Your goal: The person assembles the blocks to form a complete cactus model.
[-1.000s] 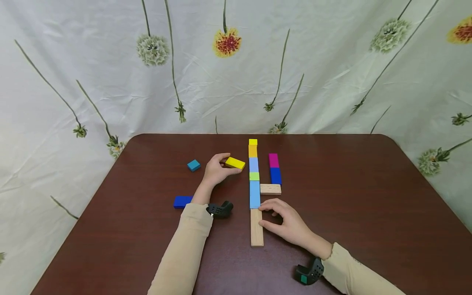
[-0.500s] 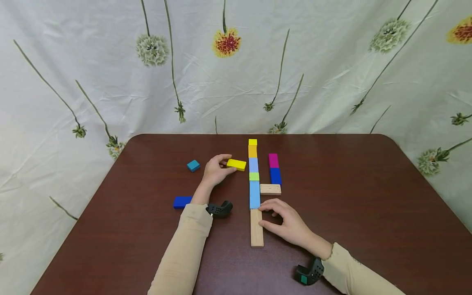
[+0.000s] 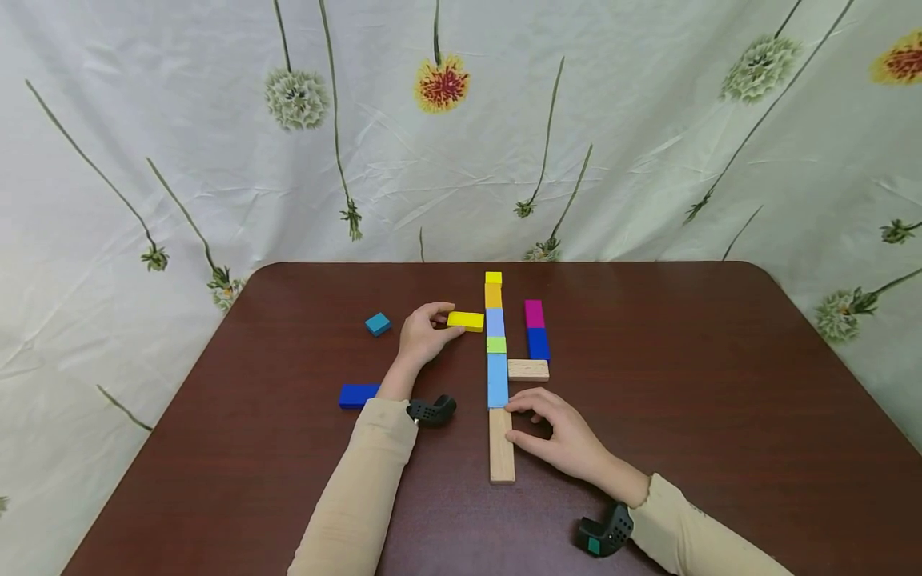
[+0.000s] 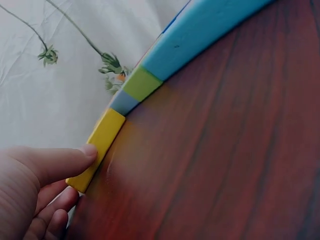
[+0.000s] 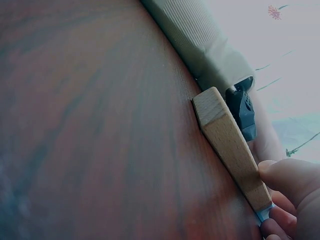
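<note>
My left hand pinches a yellow block between thumb and fingers. It lies crosswise, its right end at or very near the left side of a pale blue block in a long straight row. In the left wrist view, the thumb rests on the yellow block. My right hand rests beside the row's near end. Its thumb touches the plain wooden block, and its fingertips sit by the joint with the light blue block. The right wrist view shows the thumb on the wooden block.
Farther up the row are a green block, an orange block and a yellow one. A wooden block branches right, leading to blue and magenta blocks. Left lie a teal block and a blue block.
The yellow block has turned from slanted to nearly square with the row and shifted slightly right, up to it. My left hand moved slightly with it; my right hand stayed put.
</note>
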